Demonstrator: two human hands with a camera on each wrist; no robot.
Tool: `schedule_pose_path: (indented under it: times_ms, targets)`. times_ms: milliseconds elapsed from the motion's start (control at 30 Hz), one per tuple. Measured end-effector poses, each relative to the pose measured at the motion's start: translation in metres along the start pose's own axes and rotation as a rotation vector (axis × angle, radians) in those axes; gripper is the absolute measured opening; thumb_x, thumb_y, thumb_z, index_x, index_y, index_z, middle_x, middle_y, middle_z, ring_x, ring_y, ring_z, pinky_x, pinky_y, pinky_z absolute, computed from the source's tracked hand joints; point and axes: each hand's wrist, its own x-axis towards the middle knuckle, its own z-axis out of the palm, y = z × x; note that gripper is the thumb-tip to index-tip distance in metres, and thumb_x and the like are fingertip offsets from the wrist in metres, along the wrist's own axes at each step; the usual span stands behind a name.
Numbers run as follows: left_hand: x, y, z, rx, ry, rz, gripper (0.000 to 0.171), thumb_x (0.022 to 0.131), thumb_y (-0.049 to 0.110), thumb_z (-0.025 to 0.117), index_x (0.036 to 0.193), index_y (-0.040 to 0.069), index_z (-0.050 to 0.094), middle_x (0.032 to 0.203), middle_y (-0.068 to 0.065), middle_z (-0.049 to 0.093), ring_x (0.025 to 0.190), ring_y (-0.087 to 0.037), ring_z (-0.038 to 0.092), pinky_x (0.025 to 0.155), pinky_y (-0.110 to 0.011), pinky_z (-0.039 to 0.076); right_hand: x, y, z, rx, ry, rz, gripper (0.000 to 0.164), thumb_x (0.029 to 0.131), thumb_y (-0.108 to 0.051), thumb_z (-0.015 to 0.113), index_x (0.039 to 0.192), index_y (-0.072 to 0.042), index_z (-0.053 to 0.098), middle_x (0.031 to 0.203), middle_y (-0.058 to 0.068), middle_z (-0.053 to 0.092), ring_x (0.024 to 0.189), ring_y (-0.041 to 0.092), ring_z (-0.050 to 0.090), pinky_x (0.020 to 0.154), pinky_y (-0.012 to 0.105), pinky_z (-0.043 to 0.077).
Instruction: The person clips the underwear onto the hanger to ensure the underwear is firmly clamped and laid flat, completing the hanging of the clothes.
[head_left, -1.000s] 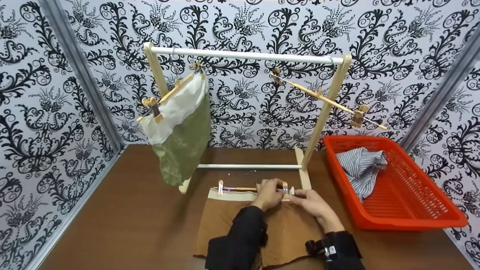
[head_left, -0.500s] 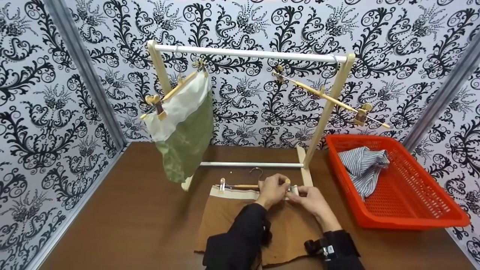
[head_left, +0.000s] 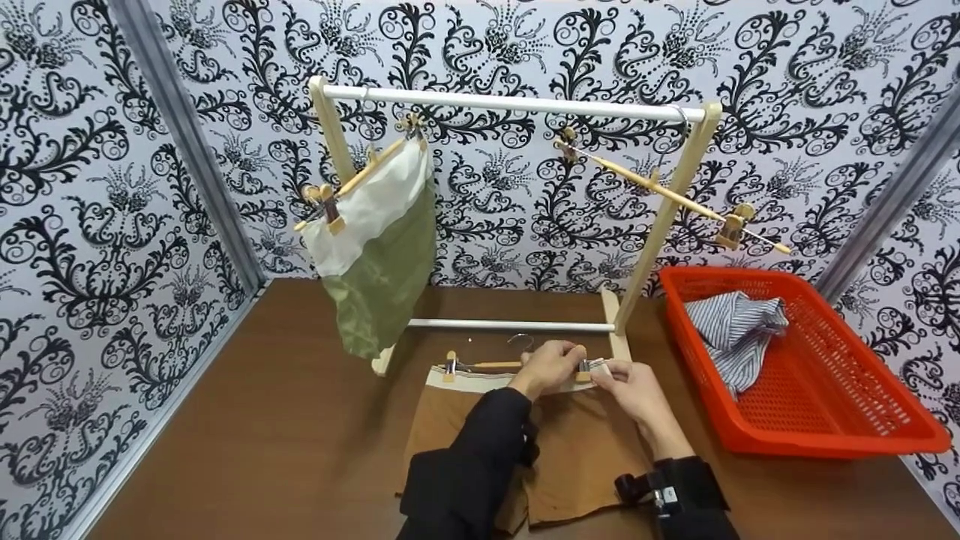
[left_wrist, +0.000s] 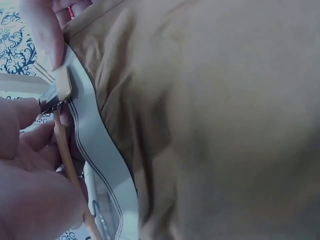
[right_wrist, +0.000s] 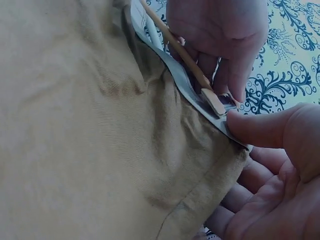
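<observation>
- Lower centre: a clip (head_left: 583, 376) is being pinched, seemingly, by the left hand (head_left: 551, 366).
- Spreading below both, brown shorts (head_left: 577, 457) are being pinched by the right hand (head_left: 634, 386).

Right hand (head_left: 634, 386) shifted outward from clip (head_left: 583, 373), thumb now on waistband (head_left: 472, 382)

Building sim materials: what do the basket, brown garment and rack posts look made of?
Basket: likely molded plastic, slight sheen; perforated walls.
Brown garment: matte woven cloth, fiber unclear; soft creases, fine weave.
Rack posts: probably bare wood, matte; pale tan.
</observation>
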Motion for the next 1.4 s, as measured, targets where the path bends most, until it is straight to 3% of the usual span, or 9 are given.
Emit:
schedule_pose_path:
  times_ms: [100,300,667,833,1067,1233,1400]
  targets:
    - [-0.001,0.001,0.001,0.036,0.015,-0.023,0.037,0.105,0.031,0.048,0.099,0.008,0.077,0.102,0.000,0.076,0.102,-0.022,0.068,0.102,-0.053,0.027,-0.001,0.000,0.000,0.009,0.001,0.001,0.016,0.094,-0.001,0.069,0.104,0.011,0.072,0.095,0.013,0.073,0.084,0.016,0.062,0.075,0.025,0.049]
    - [0.000,0.001,0.007,0.084,0.047,-0.088,0.041,0.104,0.037,0.047,0.106,0.010,0.078,0.113,-0.001,0.075,0.109,-0.026,0.067,0.100,-0.052,0.029,-0.002,0.001,0.001,0.004,-0.003,0.005,0.014,0.093,-0.002,0.070,0.102,0.009,0.073,0.093,0.012,0.073,0.084,0.018,0.062,0.075,0.027,0.049]
    - [0.007,0.005,0.003,-0.012,0.095,-0.159,0.036,0.102,0.035,0.049,0.096,0.012,0.075,0.111,0.000,0.074,0.104,-0.023,0.065,0.103,-0.049,0.025,0.000,0.000,-0.006,0.026,-0.057,-0.003,0.019,0.093,-0.003,0.070,0.106,0.011,0.072,0.093,0.015,0.074,0.081,0.020,0.065,0.073,0.028,0.051]
    - [0.012,0.006,-0.001,-0.025,0.118,-0.133,0.034,0.103,0.035,0.051,0.088,0.014,0.073,0.098,0.002,0.073,0.097,-0.020,0.065,0.101,-0.050,0.027,0.000,-0.003,-0.011,0.023,-0.090,0.012,0.021,0.092,-0.007,0.071,0.105,0.010,0.072,0.090,0.011,0.073,0.081,0.018,0.062,0.073,0.028,0.050]
    - [0.011,0.007,-0.002,-0.063,0.158,-0.111,0.029,0.100,0.033,0.056,0.089,0.016,0.075,0.101,0.006,0.074,0.100,-0.016,0.065,0.101,-0.050,0.027,-0.001,-0.004,-0.019,0.031,-0.147,0.070,0.020,0.091,-0.011,0.072,0.106,0.003,0.074,0.082,0.001,0.069,0.065,0.018,0.052,0.053,0.023,0.038]
    - [0.010,0.007,-0.003,-0.070,0.167,-0.117,0.028,0.099,0.035,0.056,0.091,0.018,0.077,0.103,0.006,0.074,0.101,-0.017,0.065,0.101,-0.048,0.029,-0.002,-0.004,-0.023,0.095,-0.225,0.067,0.027,0.094,-0.012,0.070,0.113,0.007,0.071,0.090,0.001,0.071,0.080,0.017,0.060,0.064,0.025,0.046]
    - [0.011,0.008,-0.005,-0.072,0.158,-0.108,0.028,0.100,0.035,0.057,0.092,0.018,0.077,0.101,0.007,0.074,0.099,-0.015,0.064,0.098,-0.046,0.030,-0.002,-0.005,-0.023,0.102,-0.186,0.060,0.027,0.094,-0.011,0.069,0.114,0.008,0.070,0.088,0.002,0.071,0.068,0.014,0.055,0.056,0.021,0.041]
